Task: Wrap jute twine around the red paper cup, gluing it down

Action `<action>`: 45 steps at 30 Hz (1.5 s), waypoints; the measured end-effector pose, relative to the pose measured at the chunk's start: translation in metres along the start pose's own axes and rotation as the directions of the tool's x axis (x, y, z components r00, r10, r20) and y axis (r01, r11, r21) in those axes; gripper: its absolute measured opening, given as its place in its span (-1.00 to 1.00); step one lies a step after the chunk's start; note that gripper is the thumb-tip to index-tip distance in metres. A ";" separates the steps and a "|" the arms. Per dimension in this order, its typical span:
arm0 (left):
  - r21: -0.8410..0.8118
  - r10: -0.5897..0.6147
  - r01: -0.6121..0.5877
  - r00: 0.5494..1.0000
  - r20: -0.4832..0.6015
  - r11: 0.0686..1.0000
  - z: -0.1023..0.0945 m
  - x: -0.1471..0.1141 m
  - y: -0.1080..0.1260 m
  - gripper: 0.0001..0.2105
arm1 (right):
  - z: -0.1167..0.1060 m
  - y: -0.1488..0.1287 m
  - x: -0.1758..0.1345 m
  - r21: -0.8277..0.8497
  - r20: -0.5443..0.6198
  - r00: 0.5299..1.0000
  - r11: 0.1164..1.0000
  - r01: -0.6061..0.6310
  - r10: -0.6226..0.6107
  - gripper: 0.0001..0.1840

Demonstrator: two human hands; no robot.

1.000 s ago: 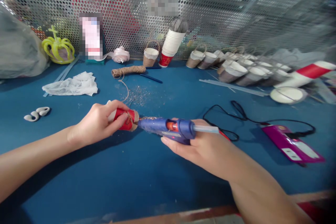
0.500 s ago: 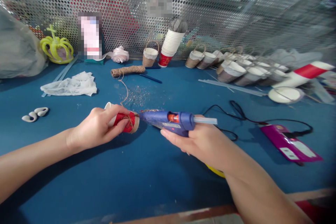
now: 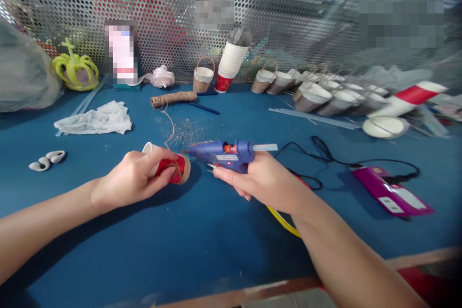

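Observation:
My left hand [image 3: 139,173] is closed around a red and white paper cup [image 3: 168,167] that lies on its side, its base to the right. Twine [image 3: 186,169] is wound round the base end, and the strand runs back to a twine roll [image 3: 175,99]. In my right hand [image 3: 258,173] is a blue glue gun [image 3: 220,150] with a clear glue stick [image 3: 265,147] poking out of its rear. Its nozzle points left, close to the upper edge of the cup's base; whether they touch I cannot tell.
Twine-handled cups [image 3: 314,96] crowd the back right. A leaning stack of paper cups [image 3: 231,65] stands by the perforated panel. A purple power strip [image 3: 391,190] and black cable [image 3: 325,154] lie right. White fabric [image 3: 96,119] and scissors handles [image 3: 46,160] lie left.
The glue gun has shifted slightly left and up, and its nozzle now sits a bit higher by the cup's base. My left hand and the cup have hardly moved.

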State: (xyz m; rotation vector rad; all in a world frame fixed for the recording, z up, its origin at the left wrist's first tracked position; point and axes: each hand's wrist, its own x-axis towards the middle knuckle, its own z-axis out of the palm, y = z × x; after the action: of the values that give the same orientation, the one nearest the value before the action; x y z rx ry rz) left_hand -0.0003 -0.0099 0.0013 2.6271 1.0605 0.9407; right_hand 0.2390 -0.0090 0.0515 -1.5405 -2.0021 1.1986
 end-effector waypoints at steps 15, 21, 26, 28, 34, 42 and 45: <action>0.008 0.186 -0.186 0.980 -0.075 0.982 -0.001 -0.001 0.002 -0.93 | -0.036 0.026 0.073 0.439 -0.163 0.968 0.892 -0.104 0.193 -0.85; 0.009 0.193 -0.193 0.980 -0.052 0.981 -0.002 -0.003 0.001 -0.93 | -0.034 0.034 0.090 0.456 -0.149 0.959 0.878 -0.148 0.239 -0.80; -0.027 0.206 -0.207 0.978 -0.038 0.978 -0.003 -0.002 0.003 -0.92 | -0.035 0.038 0.098 0.385 -0.149 0.953 0.903 -0.189 0.263 -0.76; -0.026 0.216 -0.217 0.976 -0.042 0.976 -0.003 -0.001 0.003 -0.92 | -0.033 0.040 0.100 0.344 -0.149 0.950 0.915 -0.210 0.274 -0.70; -0.036 0.221 -0.222 0.975 -0.037 0.974 -0.002 -0.001 0.004 -0.91 | -0.027 0.049 0.104 0.142 -0.232 0.936 0.961 -0.236 0.265 -0.60; -0.029 0.234 -0.235 0.972 -0.028 0.972 -0.001 -0.001 0.003 -0.91 | -0.027 0.029 0.094 -0.165 -0.407 0.907 0.969 -0.185 0.104 -0.68; 0.029 0.262 -0.261 0.964 -0.037 0.965 0.000 -0.003 0.004 -0.91 | -0.007 0.006 0.077 -0.152 -0.235 0.972 0.987 -0.052 0.015 -0.61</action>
State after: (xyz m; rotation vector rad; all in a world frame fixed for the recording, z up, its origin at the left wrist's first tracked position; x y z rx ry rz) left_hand 0.0006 -0.0150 0.0017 2.8287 0.7472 1.0402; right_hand 0.2204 0.0645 0.0339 -1.7083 -1.9596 0.8425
